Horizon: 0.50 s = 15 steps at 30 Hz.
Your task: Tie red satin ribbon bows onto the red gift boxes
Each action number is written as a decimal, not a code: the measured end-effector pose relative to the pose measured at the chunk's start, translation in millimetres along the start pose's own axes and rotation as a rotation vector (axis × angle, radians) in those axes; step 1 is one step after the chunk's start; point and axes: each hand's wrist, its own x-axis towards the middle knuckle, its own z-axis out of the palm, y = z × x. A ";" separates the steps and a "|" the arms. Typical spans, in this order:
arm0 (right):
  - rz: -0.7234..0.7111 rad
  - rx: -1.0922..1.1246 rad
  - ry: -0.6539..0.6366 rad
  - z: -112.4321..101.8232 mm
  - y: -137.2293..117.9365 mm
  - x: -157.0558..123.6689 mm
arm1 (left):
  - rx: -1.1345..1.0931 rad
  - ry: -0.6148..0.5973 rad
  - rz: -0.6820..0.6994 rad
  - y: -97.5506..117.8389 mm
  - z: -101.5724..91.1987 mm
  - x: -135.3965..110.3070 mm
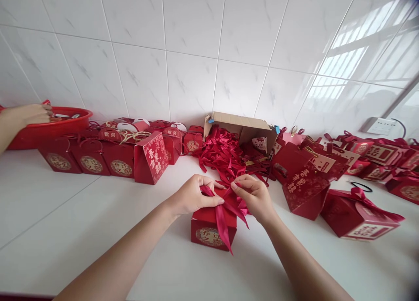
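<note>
In front of me a red gift box with a gold round emblem stands on the white table. A dark red satin ribbon lies over its top, with one tail hanging down the front. My left hand pinches the ribbon between thumb and fingers at the box's upper left. At the upper right, my right hand pinches another part of the same ribbon. The fingers partly cover where the ribbon crosses, so I cannot tell whether it is knotted.
Behind the box, a cardboard carton spills a heap of red ribbons. Red gift boxes line the left; more, one ribbon-tied, stand right with a black ring. Another person's hand reaches into a red basin.
</note>
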 end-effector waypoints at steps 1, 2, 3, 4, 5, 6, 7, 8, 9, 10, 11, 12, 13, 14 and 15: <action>0.000 -0.002 0.010 0.6 0.0 -0.1 | -0.001 -0.002 -0.001 0.3 0.0 0.1; 0.000 -0.003 0.018 1.1 0.2 -0.3 | -0.002 -0.002 -0.001 0.7 0.0 0.1; -0.001 -0.005 0.024 1.4 0.5 -0.4 | -0.006 -0.003 -0.003 1.1 0.0 0.2; -0.001 -0.006 0.030 1.7 1.0 -0.4 | -0.011 -0.003 -0.003 1.5 0.0 0.2; -0.001 -0.007 0.035 1.8 1.6 -0.5 | -0.016 -0.003 -0.003 1.7 0.0 0.1; -0.001 -0.008 0.040 1.9 2.2 -0.5 | -0.020 -0.002 -0.003 1.7 -0.1 0.0; 0.001 -0.008 0.043 1.9 2.8 -0.5 | -0.022 0.000 -0.005 1.7 -0.2 -0.1; 0.003 -0.007 0.048 2.0 3.2 -0.5 | -0.022 0.002 -0.007 1.5 -0.3 -0.3; 0.004 -0.005 0.052 2.2 3.4 -0.5 | -0.021 0.004 -0.007 1.3 -0.4 -0.5; 0.003 0.000 0.050 2.5 3.5 -0.7 | -0.022 0.008 -0.005 1.1 -0.4 -0.8; 0.000 0.009 0.041 2.9 3.4 -0.9 | -0.028 0.012 -0.003 1.0 -0.4 -1.0; -0.003 0.026 0.026 3.4 3.2 -1.3 | -0.040 0.016 -0.001 1.1 -0.4 -1.2; 0.001 0.054 0.004 3.9 2.9 -1.8 | -0.058 0.018 0.000 1.2 -0.3 -1.4; 0.015 0.092 -0.023 4.3 2.5 -2.3 | -0.080 0.016 0.000 1.5 -0.1 -1.6; 0.038 0.132 -0.047 4.4 1.9 -2.9 | -0.105 0.011 0.000 1.9 0.0 -1.7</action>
